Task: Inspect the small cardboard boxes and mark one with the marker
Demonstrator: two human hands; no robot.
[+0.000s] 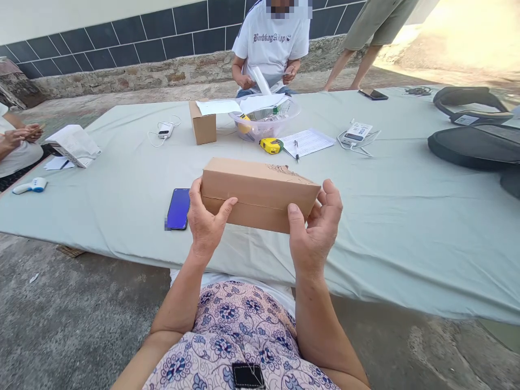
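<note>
Held box [255, 192] is made of smooth matt cardboard, tablecloth [398, 233] of creased matt fabric, basin [264, 130] of translucent plastic.

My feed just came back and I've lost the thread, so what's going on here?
A person is holding a brown cardboard box over the cloth-covered table, the left grip at one end and the right grip at the other. A phone lies beside the left grip. Beyond the box, a yellow tape measure sits by a plastic basin. Across the table, a co-worker in a white T-shirt handles something white, too unclear to name.
</note>
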